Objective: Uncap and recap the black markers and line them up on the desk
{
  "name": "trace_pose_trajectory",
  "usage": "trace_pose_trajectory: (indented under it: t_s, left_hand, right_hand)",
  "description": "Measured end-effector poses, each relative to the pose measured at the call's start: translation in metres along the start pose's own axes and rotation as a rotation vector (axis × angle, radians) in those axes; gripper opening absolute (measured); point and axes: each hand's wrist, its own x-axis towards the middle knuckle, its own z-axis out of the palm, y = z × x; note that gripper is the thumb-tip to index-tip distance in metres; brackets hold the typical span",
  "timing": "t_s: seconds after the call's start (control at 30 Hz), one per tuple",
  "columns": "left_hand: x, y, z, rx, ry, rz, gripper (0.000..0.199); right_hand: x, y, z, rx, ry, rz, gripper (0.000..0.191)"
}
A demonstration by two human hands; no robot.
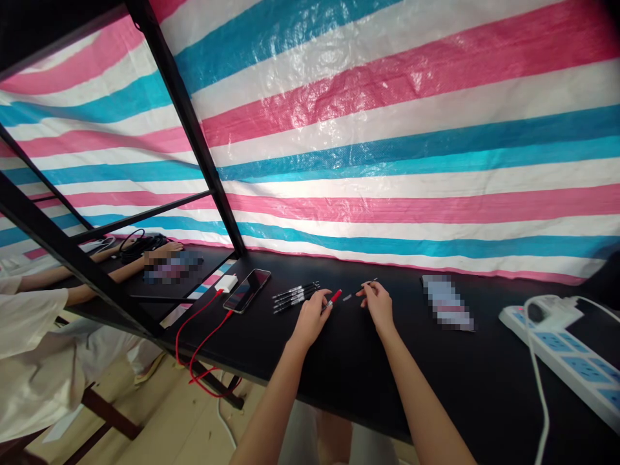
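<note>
A pen with a red end (334,297) is held between the fingers and thumb of my left hand (310,318). In a pinch, my right hand (379,309) has a slim dark pen-like piece (372,281), its far end sticking out past the fingers. Between the two hands, a small pale piece (347,298) shows near the fingertips of my right hand; I cannot tell whether it joins what that hand holds. Several black pens (293,298) lie side by side on the black table (349,361), just left of my left hand.
Left of the pens lie a phone (247,290) and a white charger (225,283) with a red cable (196,316). To the right are a blurred packet (448,303) and a white power strip (562,352). Beyond a black metal frame (186,116), another person's arms (104,281) rest on a table.
</note>
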Motion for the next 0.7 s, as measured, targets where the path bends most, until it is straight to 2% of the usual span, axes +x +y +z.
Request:
trace_pose_trajectory:
  t_s: [0.1, 0.2, 0.43, 0.7]
  left_hand:
    - [0.0009, 0.0011, -0.0017, -0.075, 0.022, -0.02, 0.034]
    - [0.0015, 0.0022, -0.0032, -0.07, 0.042, 0.006, 0.036]
    - [0.0016, 0.0025, -0.0039, 0.122, 0.106, 0.087, 0.03]
    - [0.001, 0.004, -0.0052, 0.151, 0.084, 0.074, 0.028]
  right_hand:
    - [0.0042, 0.004, -0.0004, 0.309, 0.021, 0.081, 0.029]
    - [0.0054, 0.0045, -0.0012, 0.464, 0.025, 0.124, 0.033]
    - [0.0047, 0.0025, 0.0002, 0.436, 0.009, 0.089, 0.033]
    - [0.0035, -0.0007, -0.0009, 0.512, 0.012, 0.084, 0.027]
